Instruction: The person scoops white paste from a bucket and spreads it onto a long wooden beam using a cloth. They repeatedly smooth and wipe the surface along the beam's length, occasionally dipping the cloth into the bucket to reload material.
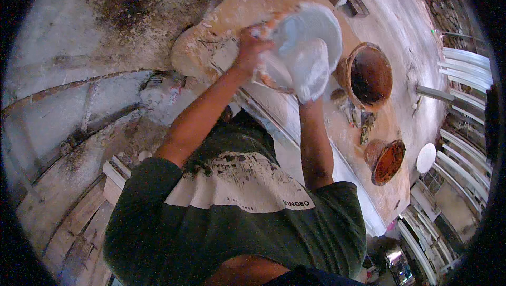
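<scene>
My left hand (252, 49) is closed on the left rim of a round bowl (328, 25), tilted above the worktable. Its inside looks whitish, with orange-brown patches along the rim by my fingers. A white covering, either a glove or a cloth, wraps my right hand (311, 70) up to the wrist. That hand is inside or against the near side of the bowl; its fingers are hidden, and motion smears both the covering and the bowl. Under them lies a pale, dusty wooden tabletop (211, 35).
To the right stand a large brown clay pot (391, 72) with a dark inside and a smaller reddish-brown pot (375, 154). Small tools or scraps (363, 117) lie between them. A white disc (426, 158) is beyond the table. A wooden block (358, 4) sits at the far side.
</scene>
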Demonstrator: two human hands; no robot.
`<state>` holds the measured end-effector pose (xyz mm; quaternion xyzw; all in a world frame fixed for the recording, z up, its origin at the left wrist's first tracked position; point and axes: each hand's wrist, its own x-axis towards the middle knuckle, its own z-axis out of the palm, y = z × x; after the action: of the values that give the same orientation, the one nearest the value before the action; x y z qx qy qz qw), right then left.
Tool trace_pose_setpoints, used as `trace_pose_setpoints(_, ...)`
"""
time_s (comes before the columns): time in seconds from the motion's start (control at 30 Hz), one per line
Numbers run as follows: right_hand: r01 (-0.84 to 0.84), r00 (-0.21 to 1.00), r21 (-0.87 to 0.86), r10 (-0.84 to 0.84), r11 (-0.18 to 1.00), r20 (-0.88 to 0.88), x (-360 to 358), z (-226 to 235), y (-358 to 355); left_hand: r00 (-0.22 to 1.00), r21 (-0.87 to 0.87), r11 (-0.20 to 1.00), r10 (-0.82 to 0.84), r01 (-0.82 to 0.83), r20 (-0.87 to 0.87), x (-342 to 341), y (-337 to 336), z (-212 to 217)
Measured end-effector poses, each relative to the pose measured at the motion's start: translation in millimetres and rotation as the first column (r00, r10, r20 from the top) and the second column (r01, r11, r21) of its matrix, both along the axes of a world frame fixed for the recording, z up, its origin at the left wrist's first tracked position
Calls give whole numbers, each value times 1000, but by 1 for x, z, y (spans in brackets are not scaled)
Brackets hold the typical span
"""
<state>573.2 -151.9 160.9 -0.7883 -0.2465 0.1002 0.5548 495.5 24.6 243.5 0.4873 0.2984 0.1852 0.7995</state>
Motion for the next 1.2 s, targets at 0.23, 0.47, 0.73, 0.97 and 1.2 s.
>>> trace_pose_setpoints(0.23,478,376,472,313,741,-872,-46,56,-76,943,-64,945,326,-322,67,-104,63,14)
trace_pose_setpoints(0.47,163,861,-40,-162,986,-483,-74,-74,-39,641,161,639,766,-752,-41,-243,85,14)
trace_pose_setpoints(0.73,121,968,155,-82,981,-239,-84,-110,144,570,134,587,809,-799,-143,-324,62,20)
trace_pose_setpoints(0.97,-226,943,-229,271,947,191,-87,-69,181,518,73,531,843,-844,-145,-367,54,-28)
trace_pose_setpoints(1.2,-315,941,-17,310,949,-139,-93,-36,135,555,-36,558,815,-829,-167,-323,47,-4)
